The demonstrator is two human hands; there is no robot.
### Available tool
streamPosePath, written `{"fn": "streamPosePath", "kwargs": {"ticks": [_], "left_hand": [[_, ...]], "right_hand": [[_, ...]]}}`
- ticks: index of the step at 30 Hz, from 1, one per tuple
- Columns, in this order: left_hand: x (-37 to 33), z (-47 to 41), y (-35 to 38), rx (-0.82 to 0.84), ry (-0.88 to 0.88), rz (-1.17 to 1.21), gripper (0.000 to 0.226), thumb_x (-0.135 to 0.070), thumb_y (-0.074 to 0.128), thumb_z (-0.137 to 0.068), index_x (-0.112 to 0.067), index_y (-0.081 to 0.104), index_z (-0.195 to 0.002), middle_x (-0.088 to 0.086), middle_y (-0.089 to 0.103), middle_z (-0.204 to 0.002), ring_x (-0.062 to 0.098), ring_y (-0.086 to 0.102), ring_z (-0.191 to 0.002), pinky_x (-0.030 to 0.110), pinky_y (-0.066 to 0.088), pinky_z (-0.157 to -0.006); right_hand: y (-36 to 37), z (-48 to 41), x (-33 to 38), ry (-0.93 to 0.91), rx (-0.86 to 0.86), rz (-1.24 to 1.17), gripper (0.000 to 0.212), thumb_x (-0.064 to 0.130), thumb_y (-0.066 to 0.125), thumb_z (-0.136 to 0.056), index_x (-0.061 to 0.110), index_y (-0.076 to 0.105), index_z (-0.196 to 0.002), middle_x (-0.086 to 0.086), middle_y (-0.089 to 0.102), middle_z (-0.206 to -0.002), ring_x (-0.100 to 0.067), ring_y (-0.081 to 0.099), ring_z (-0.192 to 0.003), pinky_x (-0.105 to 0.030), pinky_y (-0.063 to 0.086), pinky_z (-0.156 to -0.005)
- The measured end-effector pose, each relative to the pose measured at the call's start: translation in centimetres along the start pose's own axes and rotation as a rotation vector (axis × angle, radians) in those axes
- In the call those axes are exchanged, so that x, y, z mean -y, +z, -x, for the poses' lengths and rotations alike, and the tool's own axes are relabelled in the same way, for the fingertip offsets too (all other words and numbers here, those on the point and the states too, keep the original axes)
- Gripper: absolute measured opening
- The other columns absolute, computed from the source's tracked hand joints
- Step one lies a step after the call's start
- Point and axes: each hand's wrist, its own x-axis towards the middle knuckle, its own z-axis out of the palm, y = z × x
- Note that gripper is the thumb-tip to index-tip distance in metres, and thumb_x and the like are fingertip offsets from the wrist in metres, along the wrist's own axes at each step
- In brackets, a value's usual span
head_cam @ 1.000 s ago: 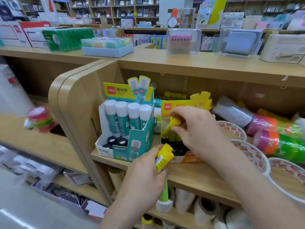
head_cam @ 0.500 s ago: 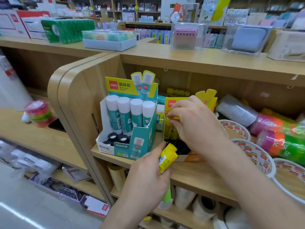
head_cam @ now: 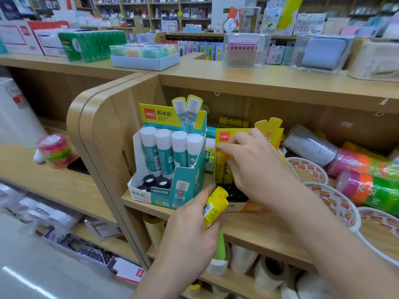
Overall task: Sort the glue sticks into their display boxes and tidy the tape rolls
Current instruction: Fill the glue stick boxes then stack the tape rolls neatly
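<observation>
Head view: the left hand grips yellow glue sticks above the front edge of the shelf. The right hand pinches standing yellow sticks inside the yellow display box, just beside the teal box. Tape rolls crowd the shelf's right.

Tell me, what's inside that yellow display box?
In the yellow display box, yellow glue sticks stand upright at the back, with a black insert in front. The right hand covers the rest, so their number is hidden.
</observation>
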Motion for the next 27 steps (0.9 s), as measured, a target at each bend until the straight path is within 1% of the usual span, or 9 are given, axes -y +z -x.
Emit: {"fn": "streamPosePath", "kwargs": {"ticks": [2, 4, 5, 7, 10, 16, 18, 21, 27], "left_hand": [[-0.7, 0.1, -0.5, -0.069, 0.013, 0.159, 0.024, -0.041, 0.058, -0.089, -0.038, 0.061, -0.113, -0.019, 0.065, -0.087, 0.003, 0.059, -0.081, 0.024, 0.049, -0.072], [-1.8, 0.0, -1.2, -0.131, -0.019, 0.401, 0.017, -0.042, 0.063, -0.088, -0.033, 0.067, -0.102, -0.012, 0.069, -0.084, 0.003, 0.057, -0.067, 0.015, 0.045, -0.060], [-2.5, -0.1, -1.5, -0.139, -0.052, 0.556, 0.017, -0.038, 0.065, -0.087, -0.029, 0.069, -0.100, -0.007, 0.071, -0.084, 0.005, 0.055, -0.061, 0.014, 0.042, -0.055], [-3.5, -0.5, -1.7, -0.155, -0.108, 0.824, 0.020, -0.029, 0.062, -0.080, -0.019, 0.070, -0.095, 0.004, 0.072, -0.083, 0.010, 0.049, -0.054, 0.017, 0.037, -0.043], [-4.4, -0.9, -1.1, -0.195, -0.146, 1.005, 0.023, -0.027, 0.063, -0.076, -0.013, 0.069, -0.094, 0.014, 0.071, -0.085, 0.014, 0.048, -0.053, 0.019, 0.035, -0.037], [-5.7, -1.0, 0.1, -0.157, -0.151, 1.058, 0.026, -0.026, 0.062, -0.077, -0.010, 0.064, -0.097, 0.013, 0.073, -0.093, 0.015, 0.049, -0.053, 0.019, 0.034, -0.037], [-6.2, -1.0, 0.5, -0.119, -0.137, 1.020, 0.024, -0.026, 0.063, -0.076, -0.011, 0.067, -0.095, 0.009, 0.072, -0.083, 0.016, 0.049, -0.052, 0.020, 0.033, -0.037], [-7.6, -0.9, 1.5, -0.034, -0.112, 0.937, 0.018, -0.027, 0.067, -0.071, -0.019, 0.072, -0.086, 0.009, 0.059, -0.059, 0.016, 0.049, -0.047, 0.020, 0.033, -0.035], [-11.7, 0.0, 6.1, 0.168, -0.027, 0.779, 0.026, -0.036, 0.069, -0.065, -0.022, 0.071, -0.086, -0.001, 0.058, -0.054, 0.012, 0.048, -0.046, 0.016, 0.036, -0.040]], "right_hand": [[-0.8, 0.9, 0.0, 0.029, -0.150, -0.143, 0.040, 0.011, 0.060, -0.086, 0.019, 0.061, -0.126, -0.003, 0.063, -0.104, -0.025, 0.054, -0.098, -0.040, 0.050, -0.080], [-1.9, 2.5, -0.2, 0.118, -0.252, -0.403, 0.029, 0.023, 0.054, -0.093, 0.025, 0.063, -0.120, 0.005, 0.066, -0.096, -0.016, 0.060, -0.089, -0.035, 0.051, -0.076], [-2.3, 3.3, -0.2, 0.169, -0.208, -0.585, 0.022, 0.031, 0.054, -0.096, 0.029, 0.065, -0.115, 0.007, 0.067, -0.091, -0.012, 0.062, -0.084, -0.033, 0.052, -0.074], [-3.1, 4.9, 0.0, 0.264, 0.072, -0.995, 0.028, 0.046, 0.059, -0.089, 0.030, 0.064, -0.111, 0.000, 0.071, -0.086, -0.010, 0.067, -0.079, -0.030, 0.055, -0.072], [-2.9, 6.6, 0.1, 0.309, 0.297, -1.327, 0.043, 0.040, 0.072, -0.075, 0.024, 0.062, -0.114, -0.007, 0.072, -0.081, -0.014, 0.065, -0.075, -0.023, 0.051, -0.071], [-3.2, 8.0, -0.2, 0.450, -0.038, -1.361, 0.028, 0.026, 0.082, -0.065, 0.018, 0.071, -0.090, -0.006, 0.073, -0.078, -0.014, 0.067, -0.070, -0.025, 0.056, -0.067], [-3.7, 8.5, -0.6, 0.515, -0.195, -1.394, 0.030, 0.022, 0.084, -0.061, 0.012, 0.072, -0.087, -0.004, 0.073, -0.081, -0.013, 0.067, -0.072, -0.023, 0.056, -0.066], [-4.8, 9.9, -1.5, 0.576, -0.373, -1.468, 0.034, 0.024, 0.074, -0.063, 0.012, 0.073, -0.094, -0.005, 0.074, -0.087, -0.013, 0.068, -0.078, -0.018, 0.053, -0.065], [-7.7, 13.7, -4.5, 0.637, -0.629, -1.394, 0.038, 0.016, 0.069, -0.070, 0.014, 0.067, -0.108, -0.008, 0.073, -0.085, -0.017, 0.067, -0.075, -0.028, 0.057, -0.066]]}}
